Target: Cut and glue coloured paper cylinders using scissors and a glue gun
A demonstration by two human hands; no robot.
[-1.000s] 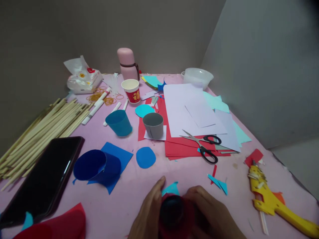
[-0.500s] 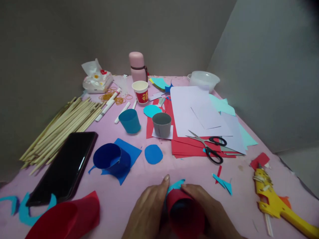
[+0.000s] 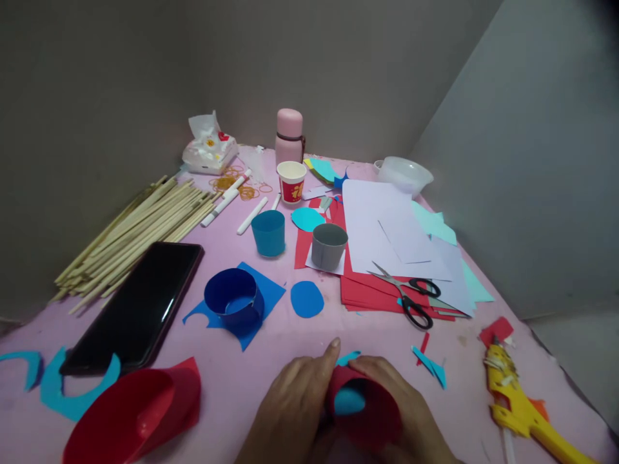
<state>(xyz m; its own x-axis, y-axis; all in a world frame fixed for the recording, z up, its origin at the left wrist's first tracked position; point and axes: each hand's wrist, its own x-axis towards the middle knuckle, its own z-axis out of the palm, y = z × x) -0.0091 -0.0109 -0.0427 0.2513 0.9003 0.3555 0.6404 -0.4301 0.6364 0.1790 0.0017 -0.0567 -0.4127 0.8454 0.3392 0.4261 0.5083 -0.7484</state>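
Both my hands grip a red paper cup (image 3: 367,415) at the near edge of the pink table (image 3: 271,348). My left hand (image 3: 290,409) wraps its left side with the thumb on the rim. My right hand (image 3: 411,412) curls round its right side. Through the cup's open mouth a light blue paper piece (image 3: 349,401) shows inside. A light blue scrap (image 3: 349,356) lies just beyond the fingers.
Near left lie a curled red paper (image 3: 130,419), a black phone (image 3: 138,309) and wooden sticks (image 3: 140,229). Further off stand a dark blue paper ring (image 3: 233,299), teal cup (image 3: 269,232), grey cup (image 3: 329,246). Scissors (image 3: 411,296) lie on paper sheets; yellow glue gun (image 3: 520,399) at right.
The view has swung left and tilted down. The red cup in my hands has turned, so its mouth now shows the light blue piece inside.
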